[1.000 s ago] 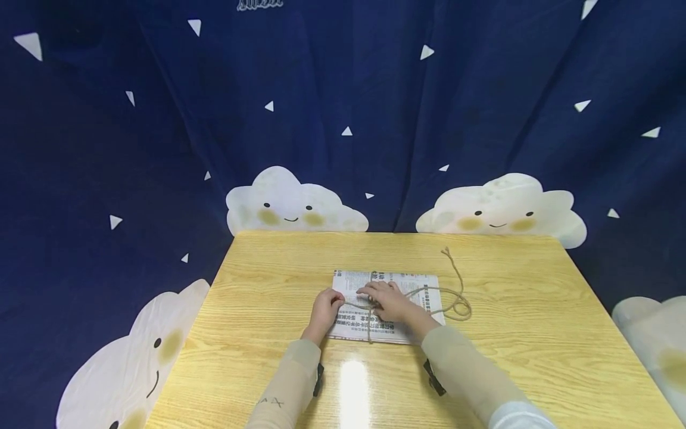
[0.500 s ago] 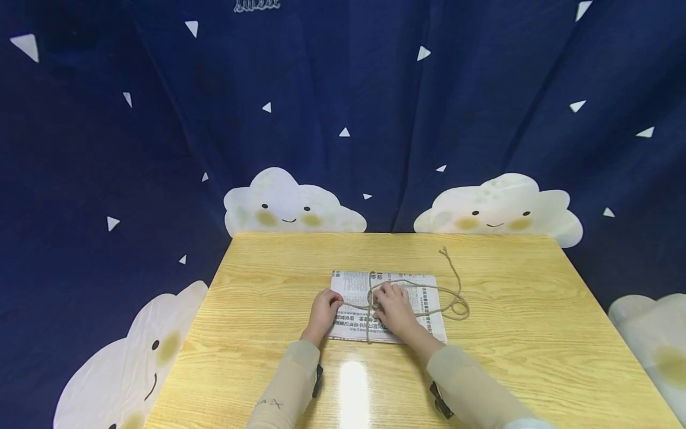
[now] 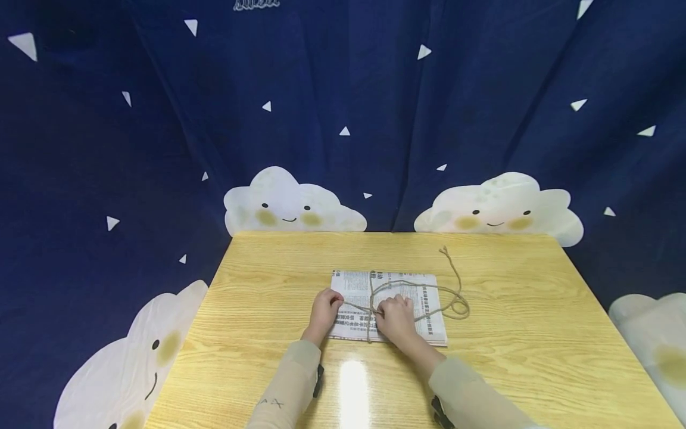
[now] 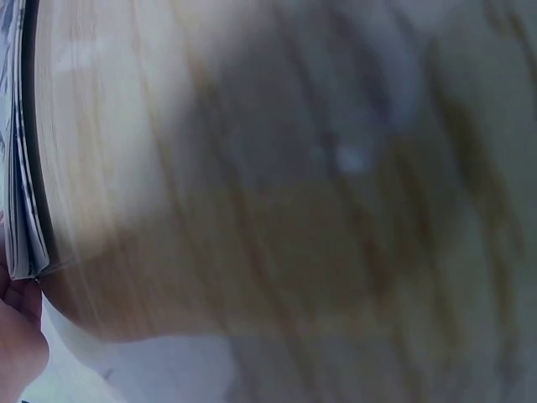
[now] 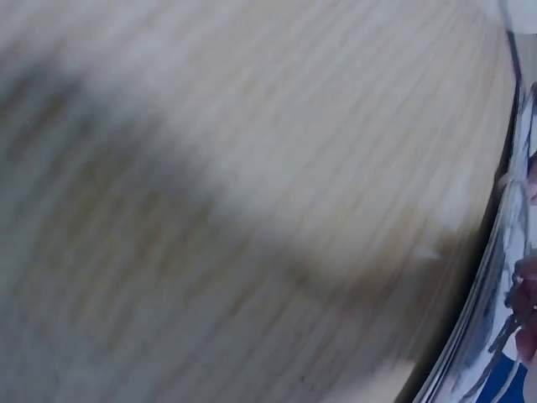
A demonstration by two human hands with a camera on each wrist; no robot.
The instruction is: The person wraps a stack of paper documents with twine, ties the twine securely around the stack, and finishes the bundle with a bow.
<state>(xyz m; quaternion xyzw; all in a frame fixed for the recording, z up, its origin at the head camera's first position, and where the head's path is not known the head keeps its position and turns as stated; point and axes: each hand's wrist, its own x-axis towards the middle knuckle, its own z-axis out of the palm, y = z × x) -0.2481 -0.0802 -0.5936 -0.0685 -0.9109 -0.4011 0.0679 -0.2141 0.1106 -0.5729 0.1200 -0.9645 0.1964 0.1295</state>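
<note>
A stack of folded newspapers lies flat on the table, with brown twine running across it front to back and sideways. At its left edge my left hand pinches a strand of the twine. My right hand rests low over the middle of the stack, thumb and fingers pinching twine just right of the crossing. A wide loop curves behind that hand. In the left wrist view the newspapers show edge-on beside the left hand. The right wrist view catches twine at the fingertips.
Off the stack's right side, a small coil and the frayed tail of the twine lie on the wooden table. A dark blue curtain with white triangles and clouds hangs behind the table's far edge.
My right hand has drawn back toward the front and its fingers have closed on the twine near the crossing. A twine loop now lies exposed behind it. The left hand keeps its place.
</note>
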